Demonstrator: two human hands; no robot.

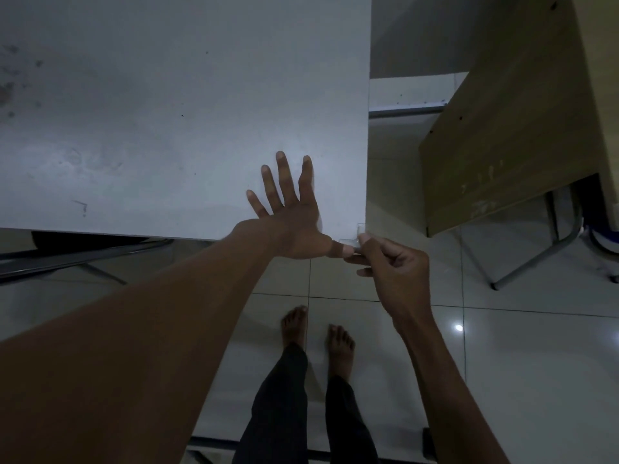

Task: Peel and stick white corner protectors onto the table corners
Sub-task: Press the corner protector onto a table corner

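White table (167, 112) under flat left hand (294, 226); right hand (392, 262) pinches corner protector (355, 239) at its corner.

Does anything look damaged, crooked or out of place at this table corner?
Nothing looks damaged. The corner protector sits squarely on the table corner, held by both hands. Only dark smudges mark the tabletop's far left.

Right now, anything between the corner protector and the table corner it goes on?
Nothing visible. The corner protector already sits at the white table corner; left hand lies flat on top, thumb against it, right hand pinches it.
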